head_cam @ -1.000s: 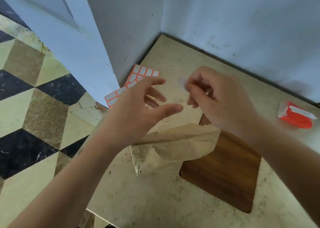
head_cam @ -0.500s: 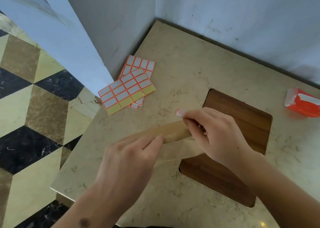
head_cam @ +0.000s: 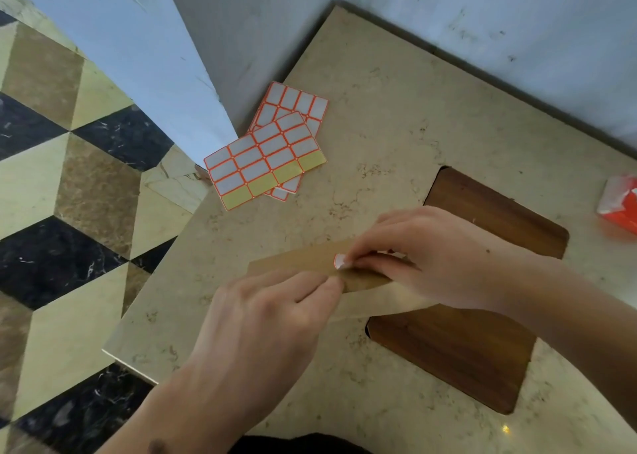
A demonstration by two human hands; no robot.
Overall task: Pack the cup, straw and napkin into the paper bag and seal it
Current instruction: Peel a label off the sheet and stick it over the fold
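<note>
The folded top of the brown paper bag [head_cam: 303,258] sits near the counter's front-left edge, its right part over the dark wooden board [head_cam: 482,333]. The left hand [head_cam: 262,329] pinches the fold from below, fingers closed on the paper. The right hand [head_cam: 427,257] presses a small white, orange-edged sticker label [head_cam: 339,261] onto the flap with thumb and fingertips. To seal well, the label should straddle the flap's edge and get rubbed flat while the left hand keeps the fold tight. Cup, straw and napkin are out of sight, presumably inside. Orange-bordered label sheets [head_cam: 272,150] lie by the beige marble counter's [head_cam: 396,115] back-left corner, against pale walls; a red-and-white packet [head_cam: 620,202] sits at the right edge.
</note>
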